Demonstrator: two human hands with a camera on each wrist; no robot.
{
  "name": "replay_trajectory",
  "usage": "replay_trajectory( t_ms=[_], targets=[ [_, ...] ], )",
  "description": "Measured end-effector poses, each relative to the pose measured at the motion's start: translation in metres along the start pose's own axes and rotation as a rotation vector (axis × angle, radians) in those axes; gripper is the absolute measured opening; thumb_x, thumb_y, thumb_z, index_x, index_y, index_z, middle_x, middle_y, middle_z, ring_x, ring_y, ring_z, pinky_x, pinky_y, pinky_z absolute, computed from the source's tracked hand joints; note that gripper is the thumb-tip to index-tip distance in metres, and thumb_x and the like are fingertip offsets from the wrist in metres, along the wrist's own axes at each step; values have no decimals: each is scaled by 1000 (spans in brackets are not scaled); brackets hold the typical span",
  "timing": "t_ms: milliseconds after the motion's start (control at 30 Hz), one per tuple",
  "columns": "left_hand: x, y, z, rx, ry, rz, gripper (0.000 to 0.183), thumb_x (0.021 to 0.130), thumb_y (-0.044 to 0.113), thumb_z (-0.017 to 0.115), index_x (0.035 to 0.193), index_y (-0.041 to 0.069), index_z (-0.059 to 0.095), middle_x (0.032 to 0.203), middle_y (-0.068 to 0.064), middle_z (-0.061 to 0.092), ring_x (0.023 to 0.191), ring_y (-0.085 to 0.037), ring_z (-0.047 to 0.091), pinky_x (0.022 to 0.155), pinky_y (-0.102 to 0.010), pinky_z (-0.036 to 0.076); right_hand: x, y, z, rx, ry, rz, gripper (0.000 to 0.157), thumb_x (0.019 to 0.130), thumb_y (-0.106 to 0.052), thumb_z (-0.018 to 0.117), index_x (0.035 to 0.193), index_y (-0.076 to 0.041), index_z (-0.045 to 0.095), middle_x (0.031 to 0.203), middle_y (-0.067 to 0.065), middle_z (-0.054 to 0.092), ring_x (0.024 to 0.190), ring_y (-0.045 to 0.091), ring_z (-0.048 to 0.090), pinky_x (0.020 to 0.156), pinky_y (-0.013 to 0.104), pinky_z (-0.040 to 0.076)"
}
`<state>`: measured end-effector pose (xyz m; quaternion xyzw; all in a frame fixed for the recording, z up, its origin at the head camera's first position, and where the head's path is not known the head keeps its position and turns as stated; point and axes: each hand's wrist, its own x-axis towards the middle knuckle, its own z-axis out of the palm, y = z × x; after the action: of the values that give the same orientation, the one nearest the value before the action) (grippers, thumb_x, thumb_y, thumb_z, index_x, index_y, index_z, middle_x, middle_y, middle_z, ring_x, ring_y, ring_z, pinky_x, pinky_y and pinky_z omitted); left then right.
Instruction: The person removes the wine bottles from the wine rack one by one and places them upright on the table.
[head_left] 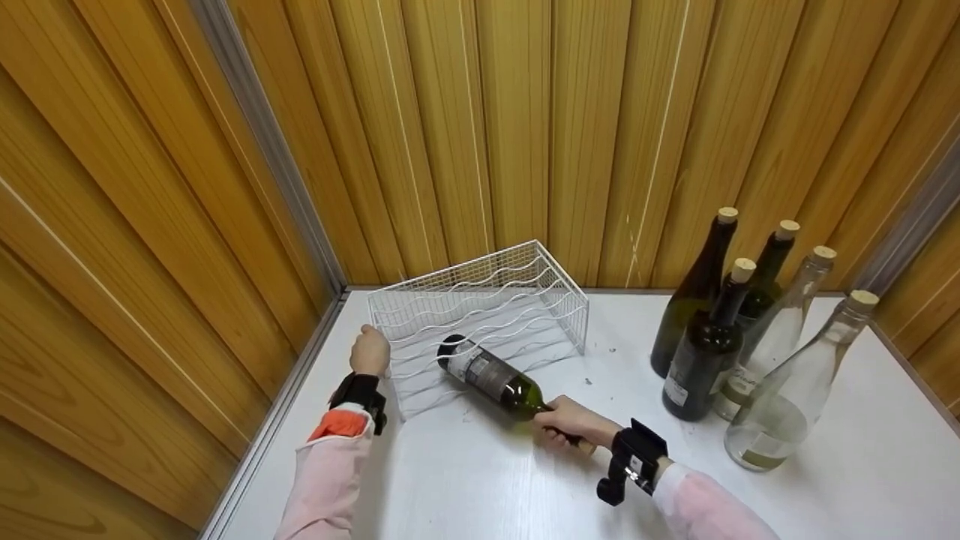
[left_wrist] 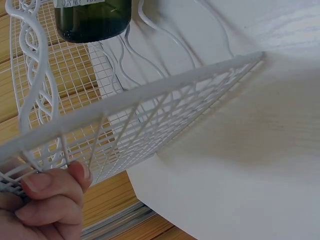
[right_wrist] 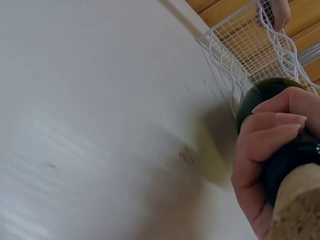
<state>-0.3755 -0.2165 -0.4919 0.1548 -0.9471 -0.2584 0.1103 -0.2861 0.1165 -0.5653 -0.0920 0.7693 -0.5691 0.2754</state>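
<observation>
A green wine bottle (head_left: 491, 375) with a dark label lies tilted, its base over the front of the white wire rack (head_left: 480, 330). My right hand (head_left: 562, 422) grips it round the neck. In the right wrist view the cork (right_wrist: 300, 205) sticks out past my curled right fingers (right_wrist: 265, 140). At the rack's left end, my left hand (head_left: 370, 351) holds the wire side; the left wrist view shows its fingers (left_wrist: 55, 195) curled at the mesh. The bottle's base (left_wrist: 95, 22) hangs near the wavy bars there. Whether it touches them I cannot tell.
Several corked bottles stand on the white table at the right: a tall dark one (head_left: 694, 300), a dark one with a pale label (head_left: 703, 360), a green one (head_left: 765, 277) and clear ones, the nearest being a clear bottle (head_left: 795, 405). Wood-panelled walls (head_left: 585, 135) enclose the table.
</observation>
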Motion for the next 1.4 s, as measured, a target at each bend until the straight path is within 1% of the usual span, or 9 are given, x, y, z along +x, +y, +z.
replay_trajectory(
  t_ms=[133,300,433,600,767,900,1000,1267,1400],
  targets=[
    [0,1,2,0,9,2,19,89,-1,33,98,-12,45,88,-31,57,80,-44,57,64,-52,46,-13,1,-14,-80,-12,-24,19,82,-13,55,73,4,56,51,-2,48,39,5,38,33,17,29],
    [-1,3,1,-2,14,9,18,88,-1,33,98,-12,45,87,-31,57,79,-44,57,64,-52,46,-27,5,-30,-115,-32,-47,23,83,-12,55,74,9,56,50,-1,47,39,5,38,34,17,31],
    [0,2,2,9,16,21,18,88,-1,33,97,-12,45,85,-31,57,78,-44,58,63,-51,46,-40,9,-41,-114,-53,-63,19,82,-11,55,74,7,54,50,-1,47,40,6,39,35,18,32],
    [0,2,2,15,6,19,19,89,-1,34,98,-13,45,83,-30,58,77,-43,58,62,-50,47,-57,10,-54,-119,-49,-47,14,82,-10,57,73,0,53,49,-1,46,39,6,38,36,18,31],
    [-1,2,1,-1,6,30,18,89,-1,33,97,-13,45,82,-30,57,76,-43,58,62,-51,47,-74,2,-64,-112,-13,-17,11,79,-9,58,73,-6,49,50,0,44,39,7,37,36,18,31],
    [-1,1,0,-5,22,43,17,88,-1,34,95,-13,45,81,-31,57,75,-44,58,61,-52,46,-88,-6,-71,-128,21,-6,11,78,-10,58,77,-5,49,51,0,44,40,7,38,36,18,31],
    [-2,1,0,-3,26,48,17,88,-2,34,94,-13,45,81,-32,57,76,-44,58,61,-53,46,-96,-11,-78,-167,32,-8,11,78,-10,59,78,-5,50,51,0,45,40,7,38,37,19,32],
    [-1,-1,2,-18,27,49,17,88,-1,32,93,-12,45,85,-32,56,78,-45,57,62,-53,46,-116,-21,-97,-316,10,-13,13,79,-13,61,74,-5,51,53,-1,47,41,7,39,37,18,32],
    [-1,-2,2,-18,25,53,17,88,-1,34,93,-12,45,83,-31,56,76,-45,57,61,-52,46,-123,-28,-103,-348,-2,3,12,78,-12,62,75,-4,54,53,-1,47,41,7,39,37,19,32]
  ],
)
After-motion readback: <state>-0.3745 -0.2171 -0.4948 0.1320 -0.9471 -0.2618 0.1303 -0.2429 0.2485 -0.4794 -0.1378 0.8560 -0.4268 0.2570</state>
